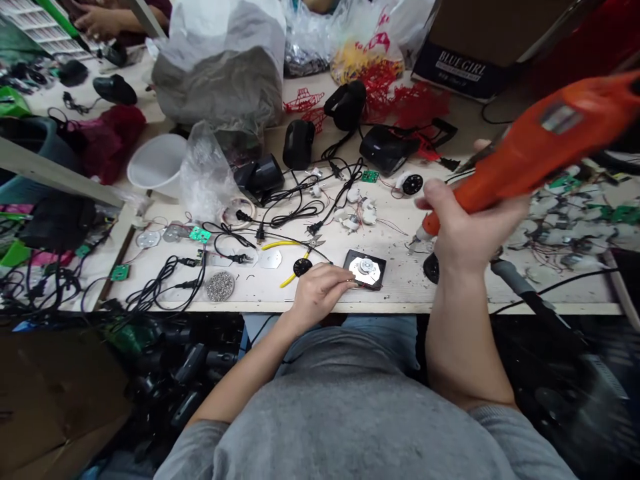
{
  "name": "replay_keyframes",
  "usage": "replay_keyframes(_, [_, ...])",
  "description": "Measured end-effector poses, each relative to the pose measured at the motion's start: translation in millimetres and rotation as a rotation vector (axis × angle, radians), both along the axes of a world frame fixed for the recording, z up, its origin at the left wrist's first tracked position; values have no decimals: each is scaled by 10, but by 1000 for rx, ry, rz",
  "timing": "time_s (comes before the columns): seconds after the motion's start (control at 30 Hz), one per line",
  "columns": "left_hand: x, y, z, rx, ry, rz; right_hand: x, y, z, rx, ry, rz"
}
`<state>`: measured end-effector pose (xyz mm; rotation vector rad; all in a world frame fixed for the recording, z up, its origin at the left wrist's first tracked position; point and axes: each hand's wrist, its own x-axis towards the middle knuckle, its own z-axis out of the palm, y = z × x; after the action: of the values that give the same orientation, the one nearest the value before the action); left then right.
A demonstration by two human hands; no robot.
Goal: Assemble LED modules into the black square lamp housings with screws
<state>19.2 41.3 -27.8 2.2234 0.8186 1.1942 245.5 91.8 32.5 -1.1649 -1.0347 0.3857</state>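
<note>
At the near edge of the desk (pixel 450 297), my left hand (pixel 320 293) lies curled, holding the plate (pixel 367 269); my right hand (pixel 467 227), raised, grips the driver (pixel 545 143).

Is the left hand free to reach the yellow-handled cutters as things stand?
Likely yes: the left hand only touches the black plate, and the yellow-handled cutters lie uncovered just beside it.

The orange power screwdriver (pixel 540 143) is big and a bit blurry. It is up in the air on the right, tilted, with its thin tip pointing down and left. The small black square part (pixel 376 260) lies flat in the middle, near the close edge. A shiny round silver disc (pixel 367 269) sits on top.
</note>
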Motion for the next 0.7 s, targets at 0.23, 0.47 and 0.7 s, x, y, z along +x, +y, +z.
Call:
replay_keyframes(0.23, [30,-57,5,11,-55,-3,-551,-842,381,206,258,348])
replay_keyframes(0.47, [86,-110,87,48,-39,-39,-536,-957,316,180,255,535])
replay_keyframes(0.7, [95,-111,111,23,-49,-78,-534,-966,307,168,252,554])
